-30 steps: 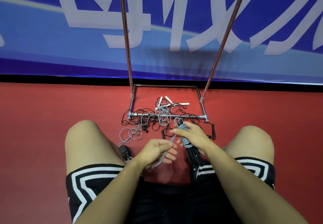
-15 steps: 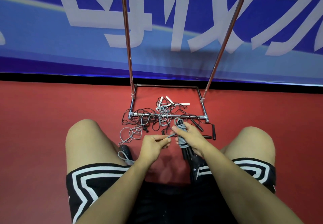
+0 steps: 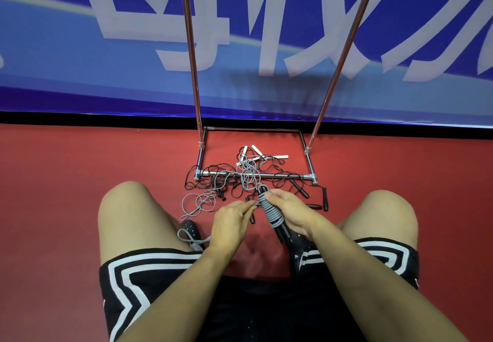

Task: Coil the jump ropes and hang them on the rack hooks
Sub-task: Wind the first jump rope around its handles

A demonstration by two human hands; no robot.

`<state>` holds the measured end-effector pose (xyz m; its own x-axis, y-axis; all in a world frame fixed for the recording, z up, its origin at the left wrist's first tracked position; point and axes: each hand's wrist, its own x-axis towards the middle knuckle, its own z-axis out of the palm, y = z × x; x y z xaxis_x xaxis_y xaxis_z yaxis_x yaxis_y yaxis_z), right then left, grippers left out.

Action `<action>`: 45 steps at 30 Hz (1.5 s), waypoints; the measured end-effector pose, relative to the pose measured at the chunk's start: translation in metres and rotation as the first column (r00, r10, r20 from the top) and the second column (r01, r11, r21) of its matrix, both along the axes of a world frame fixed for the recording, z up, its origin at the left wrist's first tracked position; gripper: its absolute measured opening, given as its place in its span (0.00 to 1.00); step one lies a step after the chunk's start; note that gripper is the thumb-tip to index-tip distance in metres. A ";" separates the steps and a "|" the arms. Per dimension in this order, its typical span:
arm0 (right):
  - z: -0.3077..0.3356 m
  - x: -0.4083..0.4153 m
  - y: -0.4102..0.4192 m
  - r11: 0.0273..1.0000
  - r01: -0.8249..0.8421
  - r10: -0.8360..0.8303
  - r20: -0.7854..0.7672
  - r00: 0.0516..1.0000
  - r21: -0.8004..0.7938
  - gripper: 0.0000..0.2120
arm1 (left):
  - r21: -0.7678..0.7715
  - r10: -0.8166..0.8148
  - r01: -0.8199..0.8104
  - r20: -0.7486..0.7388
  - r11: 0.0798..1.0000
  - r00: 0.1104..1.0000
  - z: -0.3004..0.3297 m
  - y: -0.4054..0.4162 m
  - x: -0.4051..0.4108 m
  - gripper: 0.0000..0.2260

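Rope [image 3: 270, 211] lay wound around black handles [image 3: 280, 228] gripped in my right hand [image 3: 290, 212]; my left hand [image 3: 230, 221] pinched its loose grey strand beside the coil.

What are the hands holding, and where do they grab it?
The right hand grips the black handles wrapped in grey rope. The left hand pinches the rope's loose strand beside the wraps.

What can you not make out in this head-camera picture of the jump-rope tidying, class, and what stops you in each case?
- Hooks of the shiny metal rack: cut off by the top edge of the head view.
- Black handles wound with grey rope: how many there are, hidden by the right hand.
- Rope end in the left hand: covered by its fingers.
- Tangle of thin black ropes: too fine to count.
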<state>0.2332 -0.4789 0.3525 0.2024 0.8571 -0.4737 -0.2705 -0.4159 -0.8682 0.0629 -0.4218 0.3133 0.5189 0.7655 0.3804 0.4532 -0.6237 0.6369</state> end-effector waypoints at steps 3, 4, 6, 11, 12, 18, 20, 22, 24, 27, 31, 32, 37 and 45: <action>0.002 0.004 -0.001 1.000 -0.011 0.010 0.053 0.999 0.019 0.08 | 0.066 -0.019 0.019 -0.004 0.998 1.000 -0.002 0.001 0.001 0.17; 0.003 0.004 -0.002 1.000 -0.019 0.018 0.040 0.999 0.022 0.10 | 0.066 -0.029 0.030 -0.010 0.997 1.000 -0.003 0.001 0.002 0.17; 0.003 0.002 -0.003 0.999 -0.045 0.045 0.006 0.999 0.003 0.14 | 0.078 -0.043 0.045 -0.027 0.996 0.999 -0.005 0.001 0.003 0.15; 0.000 -0.004 0.000 0.997 -0.081 0.082 0.154 0.985 -0.010 0.19 | 0.088 -0.016 0.021 -0.059 0.996 0.998 -0.007 -0.002 0.003 0.06; -0.001 -0.004 0.000 0.997 -0.082 0.083 0.160 0.984 -0.012 0.19 | 0.083 -0.012 0.017 -0.063 0.996 0.998 -0.006 -0.002 0.003 0.05; -0.005 -0.003 -0.001 0.996 -0.079 0.071 0.207 0.976 0.029 0.18 | -0.229 0.025 -0.065 -0.173 0.971 0.985 0.002 -0.003 0.005 0.09; -0.002 0.001 -0.003 0.998 -0.040 0.028 0.261 0.965 0.041 0.16 | -0.394 0.007 -0.096 -0.221 0.914 0.975 0.005 -0.003 0.002 0.13; -0.001 0.007 -0.004 0.998 -0.011 -0.005 0.280 0.960 0.055 0.15 | -0.562 -0.076 -0.066 -0.226 0.824 0.971 -0.003 0.001 0.000 0.14; -0.002 0.009 -0.005 0.997 0.000 -0.020 0.279 0.960 0.073 0.16 | -0.708 -0.191 0.041 -0.134 0.705 0.972 -0.010 0.004 0.001 0.12; -0.004 0.008 -0.006 0.996 0.024 -0.050 0.309 0.950 0.089 0.16 | -0.825 -0.249 0.148 0.010 0.545 0.969 -0.014 -0.001 0.007 0.15; -0.001 0.006 -0.005 0.988 0.096 -0.121 0.228 0.966 0.117 0.16 | -0.763 -0.212 0.200 0.084 0.615 0.974 -0.010 -0.001 0.008 0.13; 0.001 0.006 -0.004 0.986 0.113 -0.139 0.224 0.965 0.122 0.15 | -0.715 -0.172 0.191 0.100 0.673 0.980 -0.008 0.001 0.007 0.12; 0.006 0.008 -0.003 0.981 0.142 -0.167 0.207 0.964 0.133 0.16 | -0.514 -0.069 0.108 0.094 0.851 0.993 0.002 0.007 0.001 0.08; 0.007 0.006 0.001 0.981 0.155 -0.142 -0.111 0.984 0.120 0.13 | -0.273 0.052 -0.011 0.146 0.962 0.988 0.008 0.003 0.000 0.11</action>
